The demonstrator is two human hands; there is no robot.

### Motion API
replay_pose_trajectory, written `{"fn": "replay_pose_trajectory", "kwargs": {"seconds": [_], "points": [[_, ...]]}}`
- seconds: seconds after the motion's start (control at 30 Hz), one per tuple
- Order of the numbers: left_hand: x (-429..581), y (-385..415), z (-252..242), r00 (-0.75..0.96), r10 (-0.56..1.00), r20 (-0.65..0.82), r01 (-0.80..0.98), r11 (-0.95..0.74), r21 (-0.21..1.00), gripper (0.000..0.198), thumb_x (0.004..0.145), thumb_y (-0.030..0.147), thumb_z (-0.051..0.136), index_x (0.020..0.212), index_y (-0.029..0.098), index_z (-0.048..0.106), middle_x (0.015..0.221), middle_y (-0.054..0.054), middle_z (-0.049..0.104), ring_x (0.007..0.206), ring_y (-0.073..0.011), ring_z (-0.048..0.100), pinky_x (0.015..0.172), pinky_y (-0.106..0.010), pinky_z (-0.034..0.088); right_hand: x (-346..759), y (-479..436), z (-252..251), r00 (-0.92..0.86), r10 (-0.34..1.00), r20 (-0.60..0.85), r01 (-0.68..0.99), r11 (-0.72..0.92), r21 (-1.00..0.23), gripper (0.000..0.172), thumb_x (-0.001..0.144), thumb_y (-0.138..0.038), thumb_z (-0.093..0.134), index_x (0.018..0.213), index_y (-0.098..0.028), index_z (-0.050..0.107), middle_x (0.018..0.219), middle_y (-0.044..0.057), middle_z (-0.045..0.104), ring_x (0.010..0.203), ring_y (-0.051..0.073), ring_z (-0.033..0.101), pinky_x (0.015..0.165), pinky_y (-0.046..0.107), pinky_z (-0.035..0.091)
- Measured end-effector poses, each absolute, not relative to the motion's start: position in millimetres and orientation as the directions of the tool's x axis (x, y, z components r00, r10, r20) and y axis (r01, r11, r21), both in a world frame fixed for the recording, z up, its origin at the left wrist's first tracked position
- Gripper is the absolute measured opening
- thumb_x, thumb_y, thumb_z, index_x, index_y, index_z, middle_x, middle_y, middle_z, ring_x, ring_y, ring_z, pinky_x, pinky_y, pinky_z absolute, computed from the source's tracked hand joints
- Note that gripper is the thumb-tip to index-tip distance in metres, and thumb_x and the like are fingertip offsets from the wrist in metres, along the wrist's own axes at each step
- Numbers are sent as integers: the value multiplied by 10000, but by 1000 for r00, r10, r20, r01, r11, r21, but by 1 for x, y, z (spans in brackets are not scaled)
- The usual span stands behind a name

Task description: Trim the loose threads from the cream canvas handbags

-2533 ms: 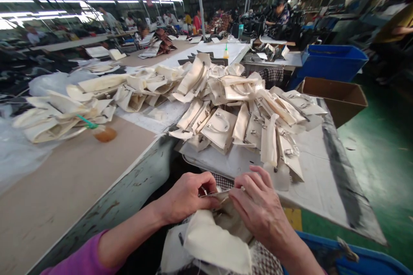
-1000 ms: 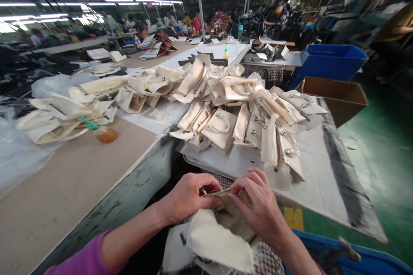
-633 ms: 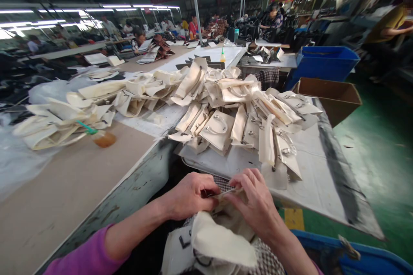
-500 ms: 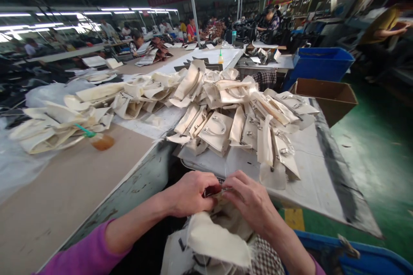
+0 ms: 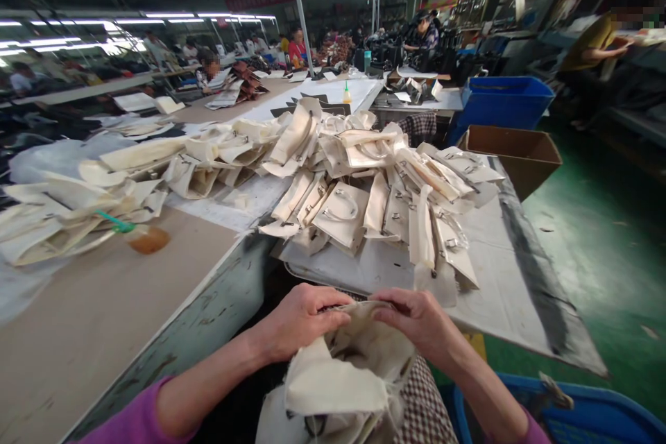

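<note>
Cream in colour, an open bag [image 5: 336, 386] is pinched at its rim by the left hand [image 5: 306, 319] and right hand [image 5: 413, 319]; similar bags [image 5: 340, 215] are heaped near the table [image 5: 502, 277]'s front edge.

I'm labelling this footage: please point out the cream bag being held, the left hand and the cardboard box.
Cream bag [image 5: 337, 385]: head view, on its near flap.
Left hand [image 5: 302, 319]: head view, on its back.
Cardboard box [image 5: 526, 173]: head view, on its outer wall.
</note>
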State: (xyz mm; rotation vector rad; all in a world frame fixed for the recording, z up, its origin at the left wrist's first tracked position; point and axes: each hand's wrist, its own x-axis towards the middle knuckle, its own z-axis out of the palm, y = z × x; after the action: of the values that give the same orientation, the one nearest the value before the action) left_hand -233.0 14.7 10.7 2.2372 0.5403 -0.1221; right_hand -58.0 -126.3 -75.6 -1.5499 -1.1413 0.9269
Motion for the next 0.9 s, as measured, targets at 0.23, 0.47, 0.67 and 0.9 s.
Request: {"fn": "replay_pose_trajectory", "kwargs": {"seconds": [0.23, 0.47, 0.67, 0.9], "points": [[-235, 28, 6, 897, 274, -347, 434, -402, 806, 267, 872, 240, 581, 1073, 182, 746, 976, -5, 710, 859, -123, 597, 754, -175, 429, -58, -122, -76, 166, 984, 63, 167, 35, -985, 241, 894, -386, 588, 967, -232, 758, 901, 7, 739, 825, 160, 648, 735, 246, 488], [-231, 49, -6, 828, 125, -546, 555, -51, 830, 289, 769, 268, 698, 1011, 123, 762, 800, -26, 692, 649, -88, 536, 597, -173, 402, -51, -125, -75, 53, 998, -36, -19, -35, -999, 230, 865, -390, 628, 941, -214, 755, 910, 1, 740, 838, 165, 651, 771, 253, 514], [-225, 45, -1, 828, 155, -539, 556, -108, 824, 308, 743, 318, 710, 975, 125, 775, 763, -19, 667, 635, -91, 514, 581, -180, 394, -63, -125, -61, 111, 994, -2, 285, -33, -958, 223, 835, -420, 662, 927, -230, 735, 873, -2, 713, 809, 161, 634, 723, 266, 468], [-231, 39, 0, 834, 239, -497, 539, -167, 826, 281, 725, 325, 730, 902, 113, 780, 684, 3, 650, 598, -77, 479, 565, -176, 369, -75, -116, -60, 218, 976, 7, 273, -54, -960, 201, 837, -371, 654, 799, -206, 761, 742, -5, 696, 707, 142, 614, 628, 241, 427]]}}
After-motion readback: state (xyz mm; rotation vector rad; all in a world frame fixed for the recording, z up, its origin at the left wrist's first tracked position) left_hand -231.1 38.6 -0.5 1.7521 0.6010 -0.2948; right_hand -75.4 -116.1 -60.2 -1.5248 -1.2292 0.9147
